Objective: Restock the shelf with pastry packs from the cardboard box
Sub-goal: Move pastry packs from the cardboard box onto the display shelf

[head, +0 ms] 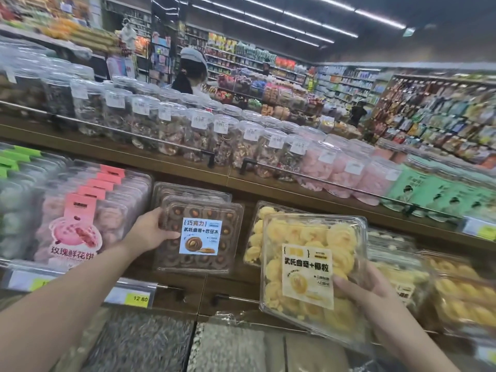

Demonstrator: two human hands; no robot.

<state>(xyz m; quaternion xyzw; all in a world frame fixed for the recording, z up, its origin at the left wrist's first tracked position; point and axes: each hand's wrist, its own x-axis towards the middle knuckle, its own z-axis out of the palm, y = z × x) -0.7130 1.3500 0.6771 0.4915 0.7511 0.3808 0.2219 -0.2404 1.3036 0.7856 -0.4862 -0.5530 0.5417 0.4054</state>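
Two clear pastry packs in hand; left hand [151,232] grips the left edge of the chocolate cookie pack [200,238], standing upright at the front of its row on the wooden shelf [188,171]; right hand [367,296] clasps the yellow cookie pack [312,267] from its right side, held tilted in front of the shelf, beside the yellow packs [257,232] already stocked; pink-labelled packs [77,224] at left.

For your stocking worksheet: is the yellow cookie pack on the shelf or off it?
Off: the right hand holds the yellow cookie pack before the shelf.

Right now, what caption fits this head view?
Left hand holds chocolate cookie pack at the shelf; right hand holds yellow cookie pack.
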